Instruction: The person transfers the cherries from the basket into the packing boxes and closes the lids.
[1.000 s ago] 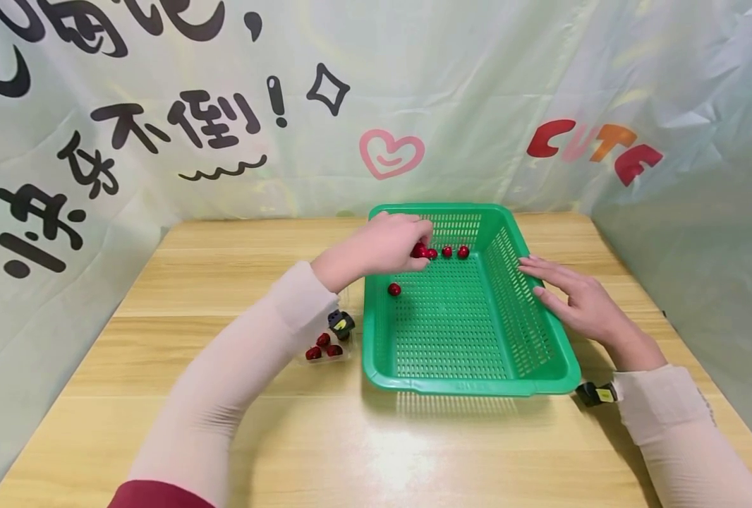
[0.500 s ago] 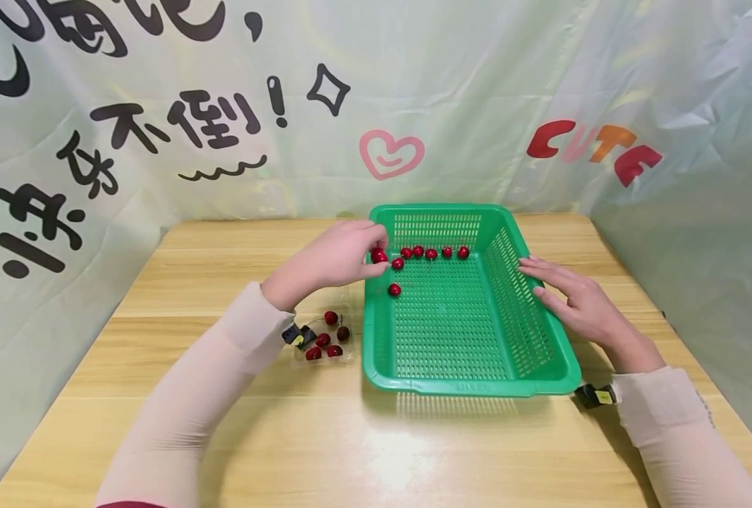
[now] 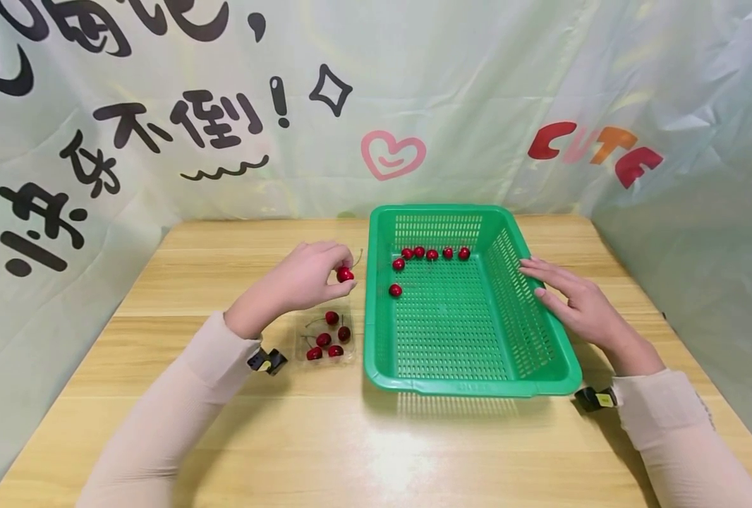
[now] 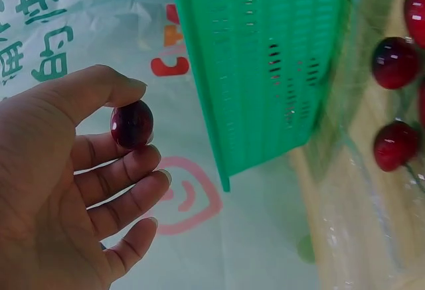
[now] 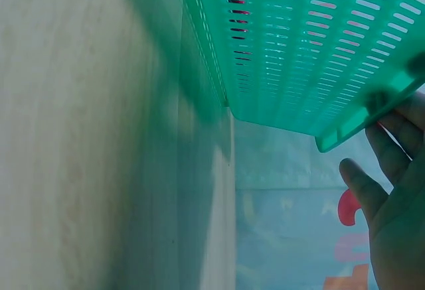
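Note:
In the head view my left hand (image 3: pixel 302 279) is raised just left of the green plastic basket (image 3: pixel 471 387). It pinches a dark red cherry (image 3: pixel 345 274) between thumb and fingers, the stem pointing up; the left wrist view shows this cherry (image 4: pixel 132 125) close, with the other fingers loosely bent. Several cherries lie in the basket, most along its far end, with one cherry (image 3: pixel 395 290) nearer the left wall. My right hand (image 3: pixel 575 300) rests on the basket's right rim with fingers extended, its fingertips over the edge in the right wrist view.
A clear plastic box (image 3: pixel 301 351) with several stemmed cherries stands left of the basket, below my left hand. Both stand on a wooden table (image 3: pixel 274 451). A printed curtain (image 3: pixel 471 92) hangs behind and along both sides.
My left hand has moved left, out over the basket's left rim, carrying the cherry. The cherries in the plastic box have come into fuller view. The right hand has stayed on the rim.

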A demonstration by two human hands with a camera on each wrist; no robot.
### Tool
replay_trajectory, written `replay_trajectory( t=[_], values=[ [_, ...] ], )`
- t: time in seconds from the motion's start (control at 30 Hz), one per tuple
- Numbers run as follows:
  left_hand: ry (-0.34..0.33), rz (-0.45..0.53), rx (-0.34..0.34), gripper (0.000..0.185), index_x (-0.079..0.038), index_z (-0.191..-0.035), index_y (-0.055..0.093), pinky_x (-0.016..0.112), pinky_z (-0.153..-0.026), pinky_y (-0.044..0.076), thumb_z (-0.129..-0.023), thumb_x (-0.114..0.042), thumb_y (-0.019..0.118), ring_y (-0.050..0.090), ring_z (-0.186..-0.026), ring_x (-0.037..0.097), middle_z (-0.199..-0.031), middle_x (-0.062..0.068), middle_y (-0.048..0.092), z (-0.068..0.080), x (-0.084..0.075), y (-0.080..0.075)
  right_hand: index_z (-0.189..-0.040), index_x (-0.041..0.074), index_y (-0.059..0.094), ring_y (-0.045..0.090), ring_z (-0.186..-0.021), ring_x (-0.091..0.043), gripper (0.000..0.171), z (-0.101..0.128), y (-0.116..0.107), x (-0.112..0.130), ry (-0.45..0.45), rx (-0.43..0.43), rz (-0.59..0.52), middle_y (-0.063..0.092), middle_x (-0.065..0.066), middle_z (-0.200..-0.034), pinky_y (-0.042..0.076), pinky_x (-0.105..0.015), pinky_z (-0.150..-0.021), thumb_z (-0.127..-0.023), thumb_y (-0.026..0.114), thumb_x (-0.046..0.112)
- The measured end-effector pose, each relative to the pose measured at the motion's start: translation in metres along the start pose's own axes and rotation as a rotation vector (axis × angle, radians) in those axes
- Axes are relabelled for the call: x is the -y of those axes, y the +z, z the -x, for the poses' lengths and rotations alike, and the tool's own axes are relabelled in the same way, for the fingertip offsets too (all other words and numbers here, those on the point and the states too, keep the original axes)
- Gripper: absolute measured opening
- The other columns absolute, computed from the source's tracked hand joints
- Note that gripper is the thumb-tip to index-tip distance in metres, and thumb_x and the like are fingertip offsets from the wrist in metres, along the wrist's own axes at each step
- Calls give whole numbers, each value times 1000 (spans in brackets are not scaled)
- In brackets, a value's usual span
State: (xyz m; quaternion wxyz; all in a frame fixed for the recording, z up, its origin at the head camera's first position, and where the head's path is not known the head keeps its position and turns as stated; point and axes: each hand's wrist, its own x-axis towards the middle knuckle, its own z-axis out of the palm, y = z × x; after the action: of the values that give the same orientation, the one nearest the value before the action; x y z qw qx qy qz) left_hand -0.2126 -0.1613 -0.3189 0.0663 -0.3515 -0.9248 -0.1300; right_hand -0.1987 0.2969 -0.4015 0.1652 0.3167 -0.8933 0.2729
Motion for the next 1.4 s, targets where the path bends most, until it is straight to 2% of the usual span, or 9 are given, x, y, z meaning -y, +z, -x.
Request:
replay_trajectory(
  t=[0.23, 0.43, 0.6, 0.8, 0.97, 1.2, 1.4],
  values=[
    [-8, 7, 3, 14, -13, -88, 58, 34, -71, 45, -88, -23, 68, 55, -74, 14, -83, -5, 60, 16, 8, 10, -141, 12, 53, 31, -141, -11, 47, 2, 0, -2, 32, 3, -2, 46, -10, -147, 21, -16, -108, -95, 60, 7],
    [38, -27, 14, 11, -12, -90, 61, 32, -65, 44, -88, -21, 68, 49, -67, 13, -81, -6, 57, 26, 13, 18, -141, 11, 54, 31, -141, -11, 46, 2, 1, -3, 25, -1, -8, 46, -12, -147, 20, -15, -107, -95, 60, 6],
    [69, -66, 63, 17, -9, -97, 66, 37, -70, 47, -87, -22, 71, 50, -70, 14, -85, -3, 59, 34, 18, 25, -140, 10, 54, 31, -141, -11, 46, 1, 1, -4, 15, -5, -12, 47, -13, -146, 20, -14, -107, -95, 60, 5],
    [76, -60, 140, 25, -5, -104, 67, 39, -75, 49, -85, -20, 74, 55, -76, 15, -89, -1, 61, 39, 23, 33, -140, 10, 54, 32, -141, -13, 46, 2, 0, -4, 20, -4, -9, 47, -12, -146, 20, -14, -107, -95, 60, 6],
    [59, -62, 206, 26, -6, -105, 65, 40, -75, 49, -86, -21, 74, 57, -79, 16, -88, -1, 62, 41, 25, 40, -140, 11, 54, 34, -141, -18, 46, 1, 1, -4, 22, 0, -9, 47, -10, -147, 21, -16, -107, -95, 60, 6],
    [23, -79, 277, 25, -8, -103, 64, 37, -71, 50, -86, -23, 75, 56, -74, 13, -87, -1, 63, 46, 29, 46, -139, 11, 55, 34, -140, -16, 47, 0, 2, -3, 2, -12, -19, 48, -10, -146, 21, -15, -107, -93, 62, 4],
    [13, -93, 317, 26, -7, -106, 64, 38, -72, 51, -87, -22, 74, 59, -78, 15, -88, 0, 63, 47, 31, 50, -138, 11, 56, 35, -140, -13, 48, -1, 1, 1, -1, -20, -32, 49, -11, -145, 22, -14, -106, -92, 63, 3]
  ],
)
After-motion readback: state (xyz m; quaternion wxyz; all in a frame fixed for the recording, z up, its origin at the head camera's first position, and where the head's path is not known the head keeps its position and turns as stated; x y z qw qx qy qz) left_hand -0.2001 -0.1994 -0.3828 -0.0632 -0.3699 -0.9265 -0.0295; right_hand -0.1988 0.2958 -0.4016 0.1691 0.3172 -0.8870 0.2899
